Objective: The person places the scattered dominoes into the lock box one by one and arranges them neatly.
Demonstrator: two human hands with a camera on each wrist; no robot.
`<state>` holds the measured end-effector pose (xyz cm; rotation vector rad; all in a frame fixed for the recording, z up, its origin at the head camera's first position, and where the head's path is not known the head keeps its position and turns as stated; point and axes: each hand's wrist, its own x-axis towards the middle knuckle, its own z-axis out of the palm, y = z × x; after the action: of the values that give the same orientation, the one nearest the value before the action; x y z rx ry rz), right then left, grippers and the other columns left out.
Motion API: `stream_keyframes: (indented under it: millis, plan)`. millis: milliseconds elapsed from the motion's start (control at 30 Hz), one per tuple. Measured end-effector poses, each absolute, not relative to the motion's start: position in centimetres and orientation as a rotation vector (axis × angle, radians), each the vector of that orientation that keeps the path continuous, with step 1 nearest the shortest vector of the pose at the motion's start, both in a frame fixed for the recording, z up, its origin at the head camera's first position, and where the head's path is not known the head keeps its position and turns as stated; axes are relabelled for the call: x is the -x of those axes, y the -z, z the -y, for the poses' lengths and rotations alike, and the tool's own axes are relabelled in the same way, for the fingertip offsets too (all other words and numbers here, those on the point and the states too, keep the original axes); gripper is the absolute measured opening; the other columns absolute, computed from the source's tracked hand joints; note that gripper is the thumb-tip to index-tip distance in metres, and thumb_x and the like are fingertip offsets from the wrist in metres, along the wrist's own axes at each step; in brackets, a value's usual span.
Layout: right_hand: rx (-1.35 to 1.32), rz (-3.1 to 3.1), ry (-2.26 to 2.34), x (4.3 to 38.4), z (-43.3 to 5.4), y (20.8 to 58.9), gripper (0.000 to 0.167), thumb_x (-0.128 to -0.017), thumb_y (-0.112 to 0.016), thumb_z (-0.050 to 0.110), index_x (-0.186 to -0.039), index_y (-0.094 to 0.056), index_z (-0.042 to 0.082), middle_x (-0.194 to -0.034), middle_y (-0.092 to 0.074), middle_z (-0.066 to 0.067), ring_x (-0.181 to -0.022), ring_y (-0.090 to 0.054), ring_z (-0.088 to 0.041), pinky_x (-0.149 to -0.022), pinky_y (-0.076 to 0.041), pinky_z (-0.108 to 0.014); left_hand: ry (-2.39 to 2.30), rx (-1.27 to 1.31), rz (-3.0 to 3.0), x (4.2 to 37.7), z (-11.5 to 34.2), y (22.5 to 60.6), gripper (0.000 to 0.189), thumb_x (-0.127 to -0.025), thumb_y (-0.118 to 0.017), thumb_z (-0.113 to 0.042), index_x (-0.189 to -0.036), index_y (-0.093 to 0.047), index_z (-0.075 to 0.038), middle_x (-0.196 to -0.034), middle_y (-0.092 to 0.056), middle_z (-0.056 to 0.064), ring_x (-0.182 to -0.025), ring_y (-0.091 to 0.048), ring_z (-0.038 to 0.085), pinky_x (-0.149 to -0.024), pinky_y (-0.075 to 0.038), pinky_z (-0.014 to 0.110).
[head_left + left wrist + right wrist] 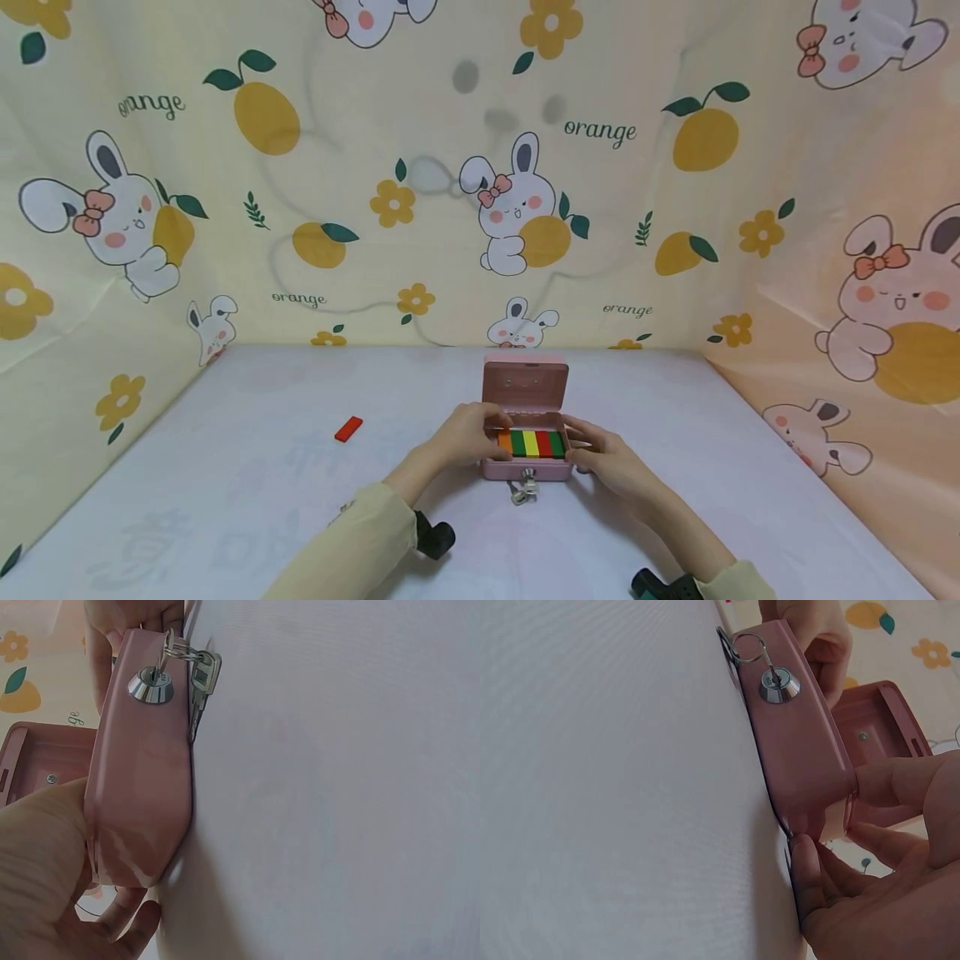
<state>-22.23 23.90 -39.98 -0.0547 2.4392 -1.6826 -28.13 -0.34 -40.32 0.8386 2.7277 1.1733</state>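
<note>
A pink cash box [491,471] stands with its lid [525,385] raised. Inside, coloured blocks [531,443] lie side by side in green, yellow and red, with an orange block [506,440] at the left end. My left hand [467,435] reaches over the left wall, thumb and index finger at the orange block's near and far ends; its other fingers bend outside the box in the left wrist view. With the right hand [611,462] I hold the box's right end, thumb at the rim and fingers low on the side. Keys [201,679] hang from the front lock [779,685].
A red block [348,429] lies alone on the white-covered table [247,483], left of the box. Behind and at both sides hangs a cream cloth [420,108] printed with rabbits and oranges. Each wrist wears a black camera [435,537].
</note>
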Motion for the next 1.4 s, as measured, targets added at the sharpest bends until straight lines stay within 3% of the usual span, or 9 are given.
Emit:
stream_keyframes:
  millis: [933,1167,1400]
  plan:
    - [0.055,-2.451,1.670,22.2,-23.9,40.0,0.058,-0.096,-0.059,0.012,-0.151,-0.040,0.015,-0.148,-0.041,-0.021,-0.130,-0.042,-0.037,-0.101,-0.035,-0.063,-1.272,-0.853,-2.713,28.2,0.4,40.9,0.035,-0.079,-0.085,-0.016,-0.110,-0.069,-0.008,-0.108,-0.068,0.002,-0.100,-0.060,0.019,-0.093,-0.048,0.037]
    - [0.073,-2.452,1.676,22.2,-24.1,40.0,0.058,-0.096,-0.058,0.012,-0.151,-0.040,0.014,-0.148,-0.042,-0.021,-0.128,-0.043,-0.036,-0.100,-0.038,-0.059,-1.335,-0.855,-2.721,27.6,0.6,40.7,0.038,-0.079,-0.084,-0.015,-0.113,-0.069,-0.007,-0.108,-0.068,0.003,-0.097,-0.060,0.020,-0.086,-0.051,0.034]
    - [0.069,-2.452,1.687,22.2,-24.0,40.0,0.057,-0.096,-0.059,0.011,-0.150,-0.041,0.013,-0.147,-0.042,-0.021,-0.129,-0.043,-0.037,-0.101,-0.038,-0.059,-1.478,-0.871,-2.736,26.8,2.6,40.8,0.041,-0.081,-0.083,-0.019,-0.117,-0.067,-0.006,-0.112,-0.067,0.004,-0.106,-0.058,0.026,-0.091,-0.048,0.045]
